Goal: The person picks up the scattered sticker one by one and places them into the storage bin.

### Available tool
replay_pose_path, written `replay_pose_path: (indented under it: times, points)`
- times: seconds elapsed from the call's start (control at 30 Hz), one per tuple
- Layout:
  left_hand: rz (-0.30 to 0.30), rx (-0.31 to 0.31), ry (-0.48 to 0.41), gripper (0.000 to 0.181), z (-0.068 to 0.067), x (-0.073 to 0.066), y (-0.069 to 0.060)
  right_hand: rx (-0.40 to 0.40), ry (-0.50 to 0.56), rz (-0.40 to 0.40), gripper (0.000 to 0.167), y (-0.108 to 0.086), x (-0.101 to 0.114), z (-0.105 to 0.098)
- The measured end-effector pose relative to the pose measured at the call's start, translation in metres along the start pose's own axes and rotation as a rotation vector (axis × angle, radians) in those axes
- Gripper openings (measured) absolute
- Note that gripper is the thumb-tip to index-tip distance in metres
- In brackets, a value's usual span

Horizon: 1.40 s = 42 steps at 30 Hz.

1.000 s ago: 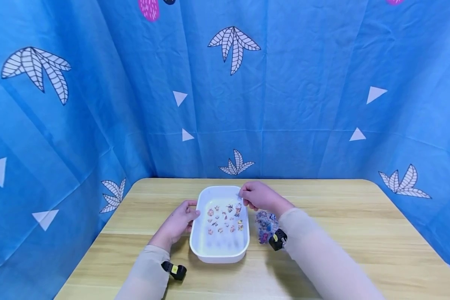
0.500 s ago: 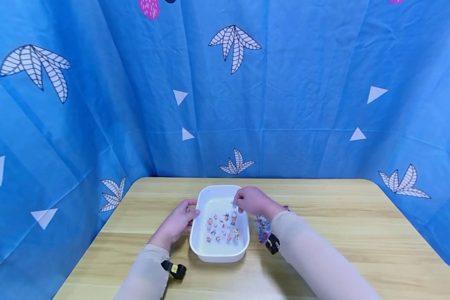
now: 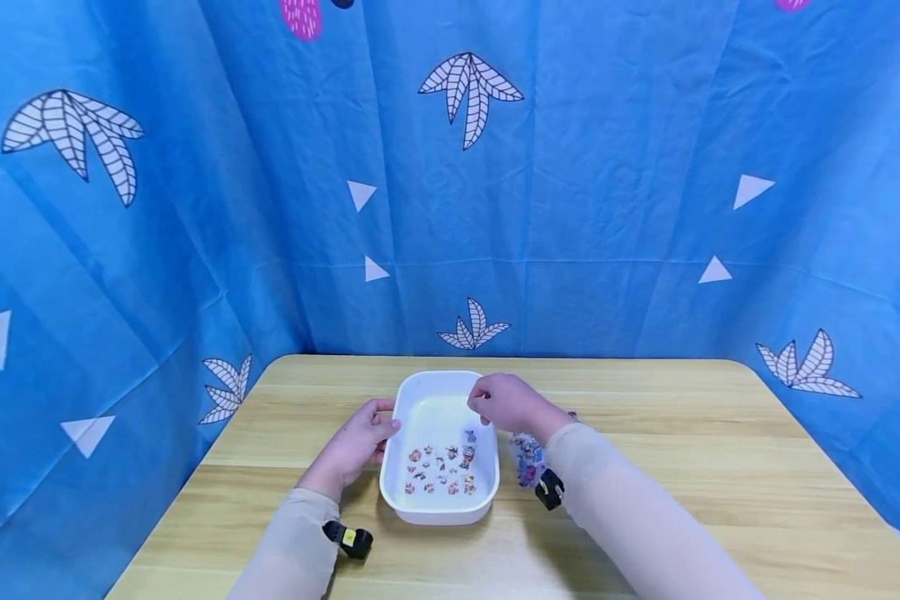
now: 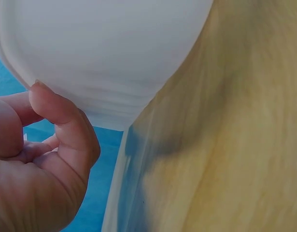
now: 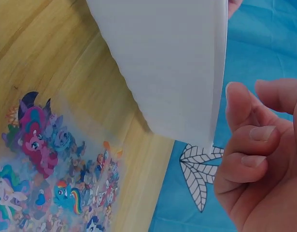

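A white plastic tub (image 3: 442, 500) sits on the table with several small cartoon cutouts, which look like stickers, spread over its nearer half. My left hand (image 3: 357, 439) grips the tub's left side, thumb on the rim; the left wrist view shows the hand (image 4: 56, 150) at that rim, some fingers hidden. Over the far right rim is my right hand (image 3: 512, 406), fingers loosely curled. In the right wrist view this hand (image 5: 269, 159) has thumb and forefinger apart, nothing visible between them. One small bluish cutout (image 3: 470, 436) lies in the tub just below it.
Right of the tub, partly under the right forearm, lies a clear packet or sheet of cartoon pony stickers (image 5: 56, 179). The wooden table (image 3: 690, 467) ends at a blue patterned curtain (image 3: 600, 183). Each wrist wears a small black camera (image 3: 357, 543).
My right hand has moved left over the tub and let go of a small cutout, which now lies inside. The other cutouts have shifted toward the near end. My left hand stays put.
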<state>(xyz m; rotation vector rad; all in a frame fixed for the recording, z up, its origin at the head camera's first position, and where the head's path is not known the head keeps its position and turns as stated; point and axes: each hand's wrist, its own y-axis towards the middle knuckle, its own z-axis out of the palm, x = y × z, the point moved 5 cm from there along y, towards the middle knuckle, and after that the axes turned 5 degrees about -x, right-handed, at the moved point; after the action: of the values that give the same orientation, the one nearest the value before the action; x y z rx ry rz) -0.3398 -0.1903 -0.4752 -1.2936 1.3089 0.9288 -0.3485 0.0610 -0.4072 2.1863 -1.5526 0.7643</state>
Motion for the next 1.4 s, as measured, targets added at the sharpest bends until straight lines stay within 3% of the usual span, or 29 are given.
replay_pose_path:
  times: [0.3, 0.6, 1.1, 1.4]
  points:
    - [0.001, -0.005, -0.012, 0.045, -0.001, -0.001, 0.0, -0.015, 0.054, 0.038, 0.023, -0.005, -0.016, -0.016]
    - [0.012, 0.003, -0.023, 0.046, -0.003, 0.0, 0.0, -0.045, 0.081, 0.081, 0.02, -0.014, -0.045, -0.034]
    - [0.009, 0.014, -0.025, 0.048, -0.002, 0.004, 0.001, -0.073, 0.086, 0.104, 0.023, -0.051, -0.1, -0.061]
    - [0.009, 0.019, -0.033, 0.047, -0.003, 0.004, 0.001, -0.038, 0.103, 0.163, 0.028, -0.07, -0.126, -0.058]
